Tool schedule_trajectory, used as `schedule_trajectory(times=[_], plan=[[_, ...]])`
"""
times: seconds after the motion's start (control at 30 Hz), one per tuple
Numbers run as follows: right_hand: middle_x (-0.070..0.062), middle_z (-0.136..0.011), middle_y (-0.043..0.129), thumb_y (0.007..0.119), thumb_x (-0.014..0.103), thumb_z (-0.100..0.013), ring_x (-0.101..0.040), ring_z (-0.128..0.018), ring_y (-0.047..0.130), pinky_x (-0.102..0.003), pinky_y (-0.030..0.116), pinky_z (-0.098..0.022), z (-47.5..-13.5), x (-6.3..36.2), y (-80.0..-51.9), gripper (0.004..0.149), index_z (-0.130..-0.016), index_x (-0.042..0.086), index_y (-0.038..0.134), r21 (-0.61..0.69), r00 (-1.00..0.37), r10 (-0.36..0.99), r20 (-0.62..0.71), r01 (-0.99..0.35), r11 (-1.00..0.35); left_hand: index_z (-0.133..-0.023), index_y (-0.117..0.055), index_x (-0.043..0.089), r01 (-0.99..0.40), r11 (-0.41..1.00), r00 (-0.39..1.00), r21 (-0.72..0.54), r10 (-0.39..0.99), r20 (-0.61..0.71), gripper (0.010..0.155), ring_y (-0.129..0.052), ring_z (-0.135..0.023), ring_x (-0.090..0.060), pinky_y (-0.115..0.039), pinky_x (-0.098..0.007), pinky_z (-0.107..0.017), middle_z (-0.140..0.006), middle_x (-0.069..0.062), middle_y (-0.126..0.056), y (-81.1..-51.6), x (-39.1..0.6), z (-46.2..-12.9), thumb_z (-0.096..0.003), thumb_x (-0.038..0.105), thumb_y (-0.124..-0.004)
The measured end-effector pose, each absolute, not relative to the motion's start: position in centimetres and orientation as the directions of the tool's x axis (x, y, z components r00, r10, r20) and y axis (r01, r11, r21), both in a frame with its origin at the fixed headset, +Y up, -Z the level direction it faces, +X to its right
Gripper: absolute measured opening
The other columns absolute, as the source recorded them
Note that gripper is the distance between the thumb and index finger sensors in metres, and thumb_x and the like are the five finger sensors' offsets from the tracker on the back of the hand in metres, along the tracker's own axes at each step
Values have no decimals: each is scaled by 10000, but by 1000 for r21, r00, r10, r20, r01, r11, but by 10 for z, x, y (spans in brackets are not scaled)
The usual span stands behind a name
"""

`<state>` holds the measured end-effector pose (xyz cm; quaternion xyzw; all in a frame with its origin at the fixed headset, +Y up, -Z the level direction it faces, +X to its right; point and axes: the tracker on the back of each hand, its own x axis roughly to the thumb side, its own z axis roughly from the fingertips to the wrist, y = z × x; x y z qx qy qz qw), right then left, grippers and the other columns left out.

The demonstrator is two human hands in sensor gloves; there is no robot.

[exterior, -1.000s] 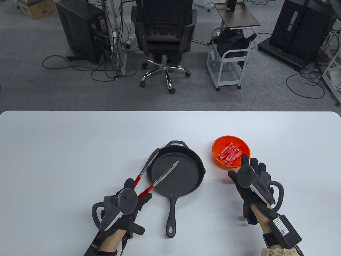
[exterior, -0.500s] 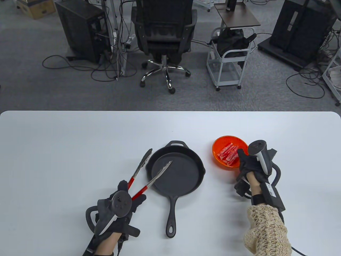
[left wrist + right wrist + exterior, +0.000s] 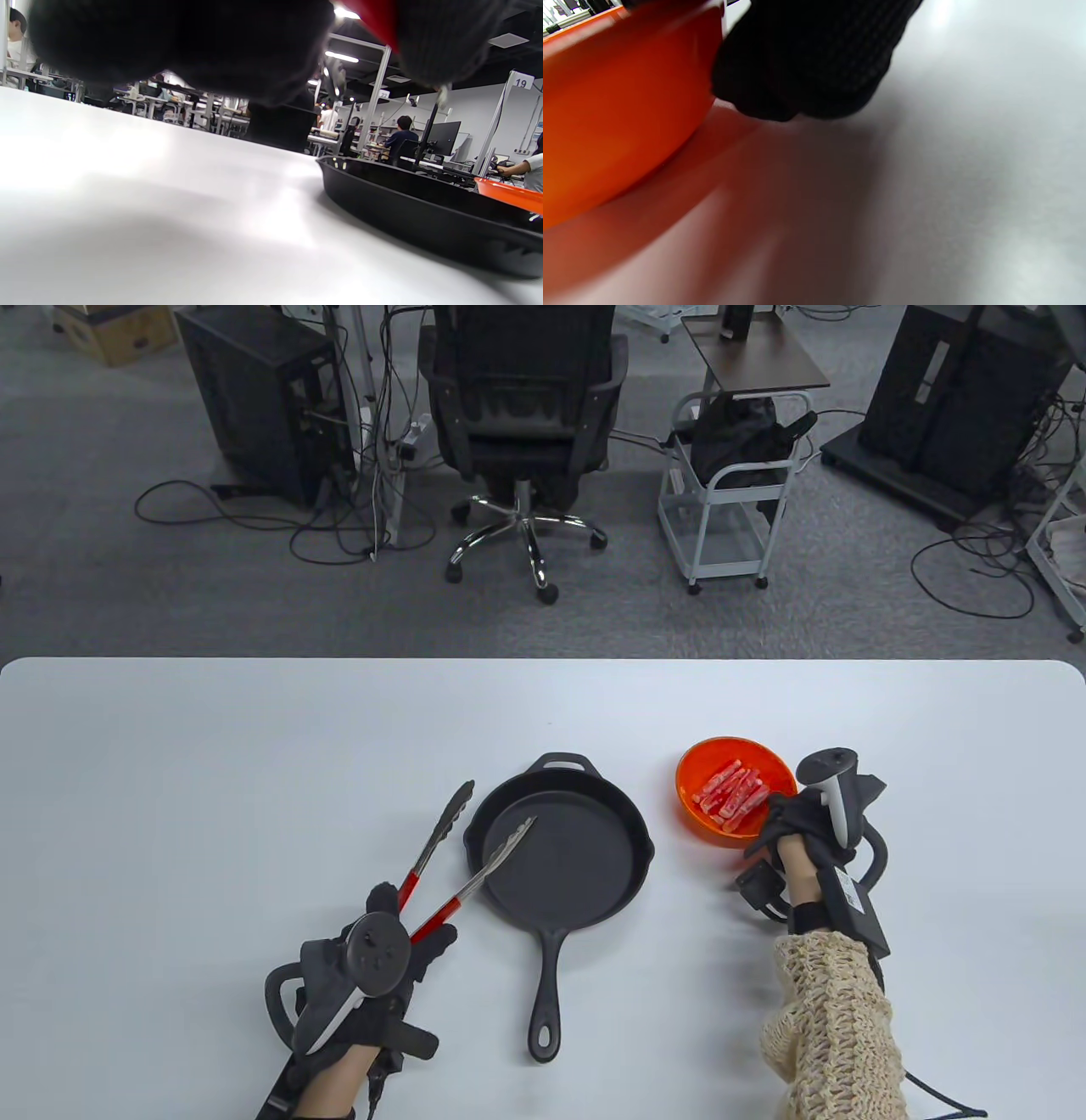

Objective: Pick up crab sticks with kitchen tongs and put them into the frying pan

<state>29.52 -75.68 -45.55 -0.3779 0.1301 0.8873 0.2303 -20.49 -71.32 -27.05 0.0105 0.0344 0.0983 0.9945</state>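
My left hand (image 3: 386, 959) grips the red handles of the metal kitchen tongs (image 3: 462, 853). Their arms are spread, one tip over the left part of the empty black frying pan (image 3: 560, 857), the other left of its rim. Several red-and-white crab sticks (image 3: 730, 796) lie in the orange bowl (image 3: 691, 768) to the pan's right. My right hand (image 3: 793, 819) holds the bowl's near right rim, thumb on the rim; in the right wrist view gloved fingers (image 3: 806, 63) press against the bowl wall (image 3: 619, 93). In the left wrist view the pan wall (image 3: 424, 203) and bowl edge (image 3: 509, 192) show.
The white table (image 3: 212, 780) stretches wide to the left and behind the pan. The pan's long handle (image 3: 547, 993) points toward the near edge between my hands. Beyond the table stand an office chair (image 3: 522, 415), a small white cart (image 3: 734, 492) and computer towers.
My left hand drew back toward the near left, pulling the tongs partly off the pan. My right hand turned on edge and took hold of the bowl's rim.
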Motion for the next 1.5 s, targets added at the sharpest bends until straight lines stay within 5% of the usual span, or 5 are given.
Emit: schedule_trajectory(times=[0.23, 0.57, 0.8, 1.03, 1.5], plan=[[-27, -741, 928, 688, 357, -565, 5, -321, 1040, -68, 972, -149, -456, 294, -757, 571, -1079, 140, 566, 31, -591, 366, -719, -554, -832, -1106, -615, 96, -187, 982, 980, 18, 187, -64, 965, -980, -193, -53, -912, -310, -184, -606, 86, -966, -714, -203, -270, -468, 813, -714], [-131, -882, 871, 693, 321, -549, -124, -248, 1048, -119, 959, -85, -441, 285, -741, 520, -1045, 184, 615, -105, -555, 589, -588, -670, -735, -1100, -625, 97, -178, 984, 983, 8, 178, -49, 958, -981, -194, -50, -908, -313, -211, -599, 88, -967, -715, -200, -270, -468, 811, -717], [-190, -925, 849, 694, 283, -539, -174, -186, 1045, -149, 944, -35, -414, 268, -738, 530, -1035, 123, 598, -186, -397, 786, -475, -827, -530, -1096, -632, 96, -203, 979, 978, 10, 203, -51, 954, -981, -193, -50, -908, -314, -212, -595, 90, -967, -715, -203, -270, -470, 811, -715], [-245, -962, 774, 677, 261, -543, -216, -218, 1022, -173, 929, -66, -379, 247, -728, 629, -1125, 200, 444, -100, -249, 882, -399, -945, -312, -1088, -643, 86, -253, 967, 965, 37, 255, -57, 953, -981, -191, -51, -912, -317, -188, -591, 89, -968, -707, -209, -268, -472, 810, -715], [-294, -993, 705, 674, 254, -542, -260, -259, 1020, -186, 942, -102, -314, 206, -719, 648, -1130, 175, 413, -55, -239, 920, -310, -962, -268, -1011, -751, 66, -327, 942, 945, 79, 326, 16, 886, -988, -160, -68, -909, -336, -175, -545, 82, -996, -693, -208, -258, -479, 775, -746]])
